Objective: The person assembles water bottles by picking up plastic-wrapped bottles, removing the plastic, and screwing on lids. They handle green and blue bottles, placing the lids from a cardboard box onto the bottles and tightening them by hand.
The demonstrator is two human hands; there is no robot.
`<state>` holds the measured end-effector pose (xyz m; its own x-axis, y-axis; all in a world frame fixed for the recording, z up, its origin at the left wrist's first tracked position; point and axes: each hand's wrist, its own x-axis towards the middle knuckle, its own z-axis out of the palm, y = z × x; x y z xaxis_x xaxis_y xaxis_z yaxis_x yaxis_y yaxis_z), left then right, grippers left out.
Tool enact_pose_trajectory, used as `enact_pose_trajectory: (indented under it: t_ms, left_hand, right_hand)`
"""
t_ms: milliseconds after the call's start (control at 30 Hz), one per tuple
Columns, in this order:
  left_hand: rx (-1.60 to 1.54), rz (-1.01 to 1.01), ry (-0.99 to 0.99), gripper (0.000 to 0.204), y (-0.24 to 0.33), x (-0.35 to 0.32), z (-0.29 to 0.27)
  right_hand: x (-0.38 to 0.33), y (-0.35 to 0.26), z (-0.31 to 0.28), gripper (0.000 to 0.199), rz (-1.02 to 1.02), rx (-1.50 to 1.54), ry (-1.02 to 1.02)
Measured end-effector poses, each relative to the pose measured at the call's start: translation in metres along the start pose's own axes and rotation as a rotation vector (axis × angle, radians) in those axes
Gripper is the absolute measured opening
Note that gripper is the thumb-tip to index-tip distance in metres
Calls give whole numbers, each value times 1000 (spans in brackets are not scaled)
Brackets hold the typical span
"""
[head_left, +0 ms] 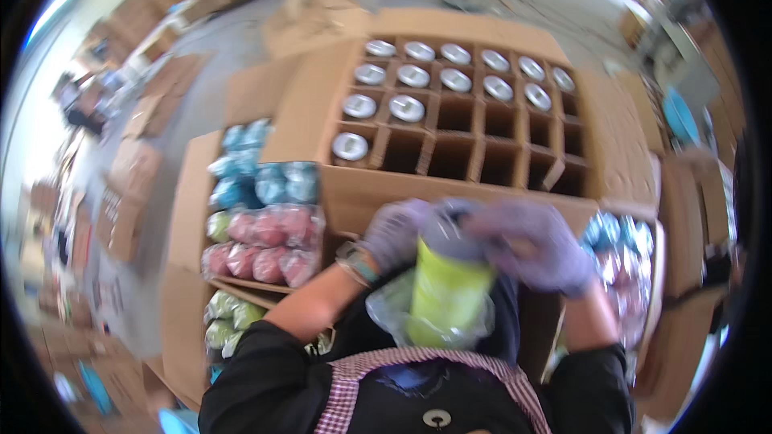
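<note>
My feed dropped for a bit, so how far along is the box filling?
Done: about thirteen silver-lidded jars sit in the divided carton, filling its far rows. In hand: left hand and right hand grip a yellow-green jar partly in a clear bag. Left: the nearer cells stand empty.

grey concrete floor point(241, 40), scattered cardboard boxes point(133, 168), daylight from the left

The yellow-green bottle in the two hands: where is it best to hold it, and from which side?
Probably around the straight middle of the yellow-green bottle, from its left or right side. It stands upright, its sides are round and even, and the left hand and right hand cover the grey cap. The loose clear bag around the base looks slippery.
</note>
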<state>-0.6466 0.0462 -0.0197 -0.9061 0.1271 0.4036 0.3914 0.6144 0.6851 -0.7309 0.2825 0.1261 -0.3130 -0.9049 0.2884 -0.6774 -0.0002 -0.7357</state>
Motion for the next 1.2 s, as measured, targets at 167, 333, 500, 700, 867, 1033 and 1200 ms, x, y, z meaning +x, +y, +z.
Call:
enact_pose_trajectory:
  t_ms: [167,333,500,700,867,1033,1200]
  left_hand:
    - [-1159,-254,-329,27,67,-37,55]
    - [-1878,-55,-69,34,63,-50,111]
    - [-597,-398,114,86,166,-81,65]
    - [-1448,-302,-464,83,93,-83,-1]
    - [-402,-298,334,108,166,-94,118]
    - [-1556,-382,-466,74,107,-91,-33]
    - [-484,-444,93,86,172,-97,48]
  right_hand:
    - [36,-128,1,36,-670,-193,-463]
    - [28,-134,19,41,-453,-86,-552]
    - [-69,43,-8,41,301,-266,-196]
    - [-5,-139,23,65,-558,-400,-535]
    - [-80,14,14,67,937,600,41]
    - [-3,-123,27,67,-283,-355,-452]
    - [-33,-27,32,46,947,77,-57]
